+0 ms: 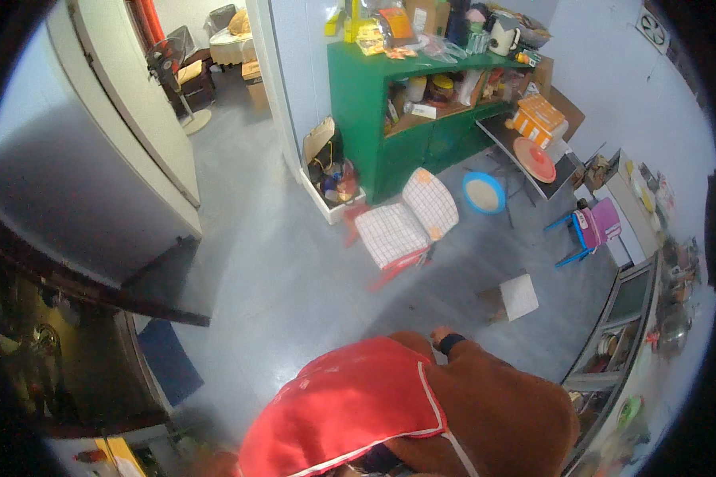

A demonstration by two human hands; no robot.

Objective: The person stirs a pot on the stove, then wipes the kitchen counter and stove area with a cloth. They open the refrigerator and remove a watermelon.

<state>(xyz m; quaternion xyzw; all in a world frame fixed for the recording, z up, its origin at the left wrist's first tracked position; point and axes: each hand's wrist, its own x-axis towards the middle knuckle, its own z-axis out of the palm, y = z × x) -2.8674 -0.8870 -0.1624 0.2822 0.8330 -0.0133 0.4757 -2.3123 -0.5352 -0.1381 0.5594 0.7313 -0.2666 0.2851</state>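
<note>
My right hand (440, 335) shows only in part, beyond a dark cuff and a brown sleeve (501, 381). Whether its fingers are apart or closed is hidden, and I see nothing held in it. Below it spreads the red apron (358, 405) with white edging on my body. My left hand is out of view. Nearest my right hand, apart from it on the grey floor (310, 310), stands a small stool with a pale square top (519, 296). Farther ahead is a chair with a white checked cover (394, 232) and red legs.
A green cabinet (355, 119) stands ahead, its top loaded. Right of it, a folding table (558, 189) bears a pink lid (534, 160). A blue-rimmed basin (484, 192) and a purple-backed child's chair (602, 223) are on the floor. At left is a door (137, 101); a glass-fronted cupboard (629, 292) lines the right.
</note>
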